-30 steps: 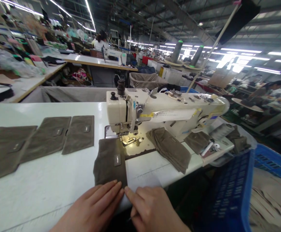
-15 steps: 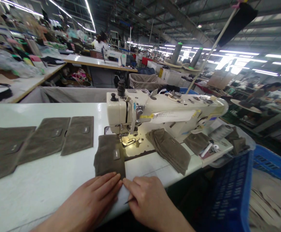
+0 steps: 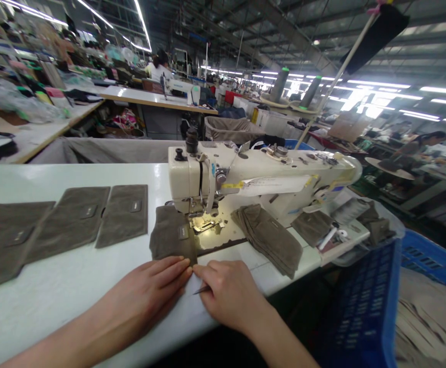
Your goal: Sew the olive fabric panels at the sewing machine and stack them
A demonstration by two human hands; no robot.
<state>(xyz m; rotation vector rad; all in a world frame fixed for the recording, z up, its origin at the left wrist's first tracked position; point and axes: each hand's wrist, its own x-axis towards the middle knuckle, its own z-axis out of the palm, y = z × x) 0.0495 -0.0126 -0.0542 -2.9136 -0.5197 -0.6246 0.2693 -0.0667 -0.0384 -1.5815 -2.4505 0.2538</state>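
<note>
A dark olive-brown fabric panel (image 3: 169,237) with a small sewn-on label lies under the needle area of a white sewing machine (image 3: 192,179). My left hand (image 3: 157,286) rests on its near edge, fingers stretched out and lying flat. At the near right corner of the panel, the index fingertip of my right hand (image 3: 226,291) touches the cloth. The right fingers are curled round a thin dark pointed tool (image 3: 200,290); only its tip shows, so its kind is unclear.
Several similar labelled panels (image 3: 69,217) lie to the left. A stack of folded brown pieces (image 3: 269,237) sits right of the needle. Thread and tools lie by a clear plastic bin (image 3: 392,225). A blue crate (image 3: 372,306) stands at the right. Other people work farther off.
The panel has slid a little away from me, farther under the machine. Both hands have moved forward with it.
</note>
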